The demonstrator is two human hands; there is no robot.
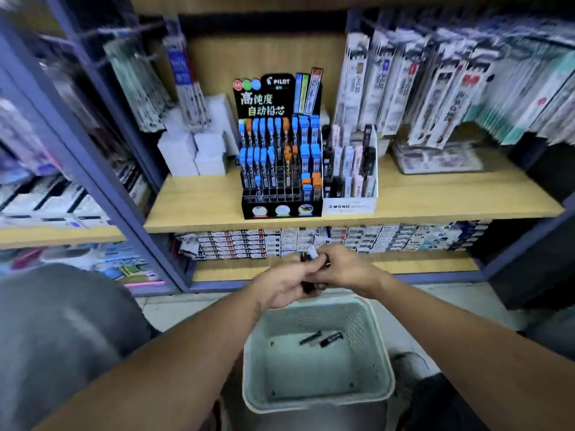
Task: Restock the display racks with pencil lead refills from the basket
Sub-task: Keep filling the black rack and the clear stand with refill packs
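Both my hands meet above the pale green basket (370,343), below the wooden shelf. My left hand (284,283) grips a bunch of dark lead refill tubes (309,287). My right hand (337,267) pinches one refill with a light cap (312,253) at the top of that bunch. Two dark refills (322,337) lie on the basket floor. On the shelf stands the black Pilot display rack (281,169) with blue- and orange-capped tubes; several front slots are empty. Right beside it is the white Mono rack (350,178) holding refill packs.
White boxes (194,150) sit left of the Pilot rack. Hanging pen refill packs (435,85) fill the upper right. Stacked small boxes (311,241) line the lower shelf behind my hands. A purple shelf upright (102,169) runs at left. My grey-clothed knee (62,334) is lower left.
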